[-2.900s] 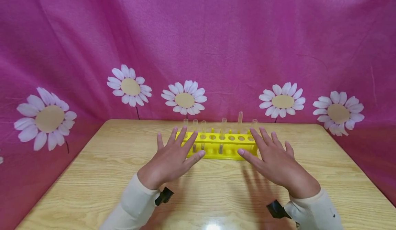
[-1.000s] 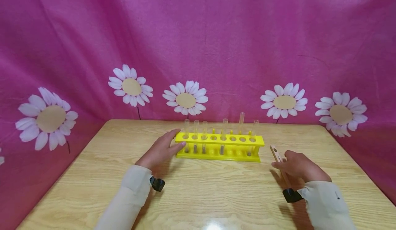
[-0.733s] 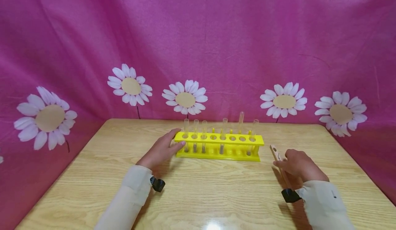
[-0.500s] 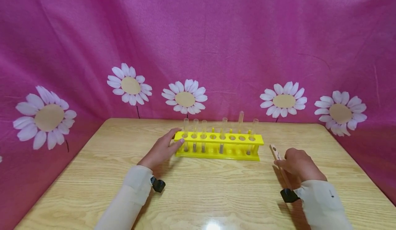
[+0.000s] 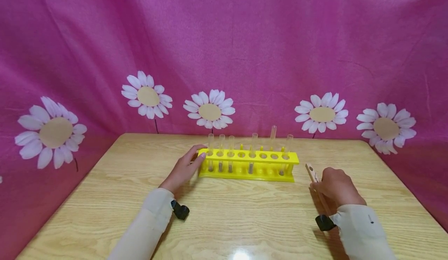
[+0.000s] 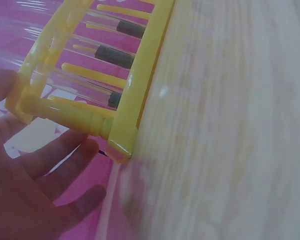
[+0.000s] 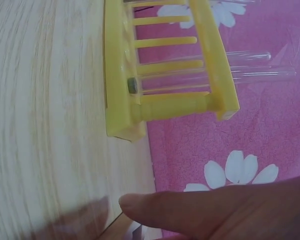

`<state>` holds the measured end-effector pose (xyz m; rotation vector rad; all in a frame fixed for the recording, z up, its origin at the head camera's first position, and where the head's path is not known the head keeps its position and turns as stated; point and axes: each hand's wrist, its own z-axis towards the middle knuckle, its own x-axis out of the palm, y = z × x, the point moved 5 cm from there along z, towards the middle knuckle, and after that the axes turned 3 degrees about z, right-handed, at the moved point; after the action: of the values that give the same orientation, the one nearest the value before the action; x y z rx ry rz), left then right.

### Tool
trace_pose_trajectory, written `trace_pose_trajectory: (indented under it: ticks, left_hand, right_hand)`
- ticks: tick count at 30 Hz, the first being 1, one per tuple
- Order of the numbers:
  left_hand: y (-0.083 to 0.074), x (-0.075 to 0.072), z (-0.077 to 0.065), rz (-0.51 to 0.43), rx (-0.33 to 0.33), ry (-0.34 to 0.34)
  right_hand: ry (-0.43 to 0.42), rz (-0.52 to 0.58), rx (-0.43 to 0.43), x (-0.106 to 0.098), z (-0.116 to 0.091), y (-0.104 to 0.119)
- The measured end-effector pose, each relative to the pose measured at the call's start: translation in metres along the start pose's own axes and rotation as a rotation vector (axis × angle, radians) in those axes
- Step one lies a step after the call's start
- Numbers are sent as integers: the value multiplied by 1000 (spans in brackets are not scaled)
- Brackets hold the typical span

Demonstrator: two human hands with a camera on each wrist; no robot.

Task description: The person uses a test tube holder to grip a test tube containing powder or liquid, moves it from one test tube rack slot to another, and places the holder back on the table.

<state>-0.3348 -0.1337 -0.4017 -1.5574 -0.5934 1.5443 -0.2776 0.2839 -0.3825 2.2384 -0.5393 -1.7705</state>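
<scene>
A yellow test tube rack [image 5: 246, 177] stands upright on the table, holding several clear test tubes [image 5: 254, 141]. Dark material [image 6: 114, 56] fills the bottoms of some tubes. My left hand [image 5: 182, 171] grips the rack's left end by its top bar, thumb in front and index finger behind. In the left wrist view its other fingers [image 6: 65, 185] stretch out past the end post. To the right of the rack, my right hand [image 5: 338, 185] holds a wooden test tube holder [image 5: 310, 170] by its middle, low over the table. Part of the holder is hidden under that hand.
The wood-grain table [image 5: 224, 221] is backed by a pink cloth [image 5: 231, 50] printed with white daisies [image 5: 210, 112]. One tube [image 5: 273, 132] stands higher than the others at the rack's back row. A black wrist camera [image 5: 181, 210] sits on each sleeve.
Both hands were spread over the rack. The left has moved to the rack's left end, its thumb shifting up the top bar lately; the right has taken hold of the wooden test tube holder.
</scene>
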Motion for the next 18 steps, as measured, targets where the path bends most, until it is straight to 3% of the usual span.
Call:
trace_pose_trajectory:
  ticks: [5, 18]
  left_hand:
    - [5, 2, 1, -38, -26, -3]
    - [13, 8, 6, -226, 16, -51]
  right_hand:
    - [-5, -9, 11, 2, 1, -1]
    - [-38, -39, 6, 1, 0, 1]
